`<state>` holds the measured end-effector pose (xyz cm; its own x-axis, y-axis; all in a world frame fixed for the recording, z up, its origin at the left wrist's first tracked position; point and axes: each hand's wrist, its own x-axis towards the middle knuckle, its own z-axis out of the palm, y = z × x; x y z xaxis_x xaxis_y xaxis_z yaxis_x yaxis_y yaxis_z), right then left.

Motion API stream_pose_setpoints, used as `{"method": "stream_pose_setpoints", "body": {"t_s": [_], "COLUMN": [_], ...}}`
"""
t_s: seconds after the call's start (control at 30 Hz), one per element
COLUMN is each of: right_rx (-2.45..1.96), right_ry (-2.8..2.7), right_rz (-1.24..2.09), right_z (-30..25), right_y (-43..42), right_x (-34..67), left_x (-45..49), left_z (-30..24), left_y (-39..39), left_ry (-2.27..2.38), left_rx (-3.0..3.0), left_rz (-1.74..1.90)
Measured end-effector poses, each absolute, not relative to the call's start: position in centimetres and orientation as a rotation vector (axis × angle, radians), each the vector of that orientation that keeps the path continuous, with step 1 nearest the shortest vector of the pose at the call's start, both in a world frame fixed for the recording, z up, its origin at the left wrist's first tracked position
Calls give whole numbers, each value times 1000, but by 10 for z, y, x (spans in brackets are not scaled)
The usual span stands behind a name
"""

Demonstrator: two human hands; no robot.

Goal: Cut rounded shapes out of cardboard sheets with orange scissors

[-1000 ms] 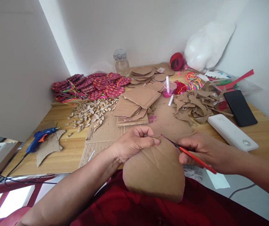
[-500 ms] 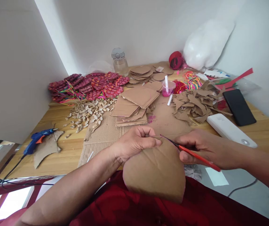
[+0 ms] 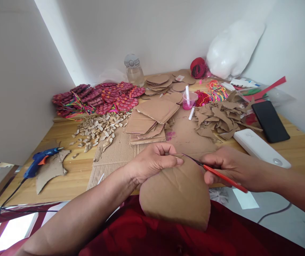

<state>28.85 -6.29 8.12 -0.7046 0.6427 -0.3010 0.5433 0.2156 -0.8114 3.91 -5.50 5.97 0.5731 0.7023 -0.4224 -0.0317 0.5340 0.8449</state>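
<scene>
A leaf-shaped piece of brown cardboard [image 3: 175, 193] lies over my lap at the table's near edge. My left hand [image 3: 152, 163] is closed, pinching its upper tip. My right hand [image 3: 228, 167] grips red-handled scissors [image 3: 216, 173]; their dark blades point left and meet the cardboard's top edge just right of my left fingers.
A stack of cut cardboard sheets [image 3: 152, 119], cardboard offcuts [image 3: 219, 119], a pile of pale shells [image 3: 99, 129] and red patterned pieces [image 3: 101, 97] cover the wooden table [image 3: 69, 177]. A blue glue gun [image 3: 39, 161] lies left; a white power bank [image 3: 261, 147] and black phone [image 3: 270, 121] lie right.
The view has drifted slightly. Both hands, the scissors and the cardboard stay almost where they were.
</scene>
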Motion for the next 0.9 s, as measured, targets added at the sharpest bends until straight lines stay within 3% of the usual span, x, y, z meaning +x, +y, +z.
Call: {"method": "stream_pose_setpoints", "body": {"t_s": [0.9], "right_rx": [-1168], "right_ry": [-2480], "right_rz": [1578], "right_z": [85], "right_y": [-43], "right_x": [296], "left_x": [46], "left_z": [59], "left_y": [-47], "left_ry": [845], "left_rx": [941], "left_rz": [480]}}
